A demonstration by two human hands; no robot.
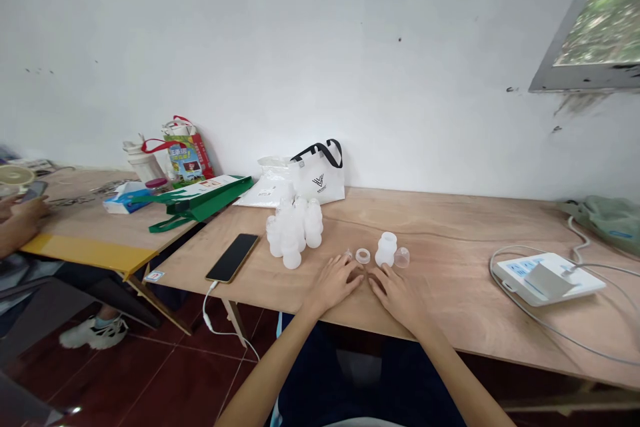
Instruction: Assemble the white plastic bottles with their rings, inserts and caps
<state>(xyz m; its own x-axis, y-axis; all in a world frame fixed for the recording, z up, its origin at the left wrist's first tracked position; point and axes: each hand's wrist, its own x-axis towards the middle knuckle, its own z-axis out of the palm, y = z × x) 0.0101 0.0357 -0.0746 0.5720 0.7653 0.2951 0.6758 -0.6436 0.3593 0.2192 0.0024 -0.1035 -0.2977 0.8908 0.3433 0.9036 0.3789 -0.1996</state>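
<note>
My left hand lies palm down near the table's front edge, fingers a little apart and holding nothing. A small clear piece, too small to name, is just beyond its fingertips. To the right of that lies a white translucent ring. My right hand also rests flat and open on the wood, its fingertips close to an uncapped white plastic bottle standing upright; whether they touch it I cannot tell. Beside the bottle sits a clear cap. Several similar white bottles stand clustered to the left.
A phone with a white cable lies at the left of the wooden table. Behind the bottles are a white bag and a plastic package. At right is a white box with cables. A person sits at the left-hand table.
</note>
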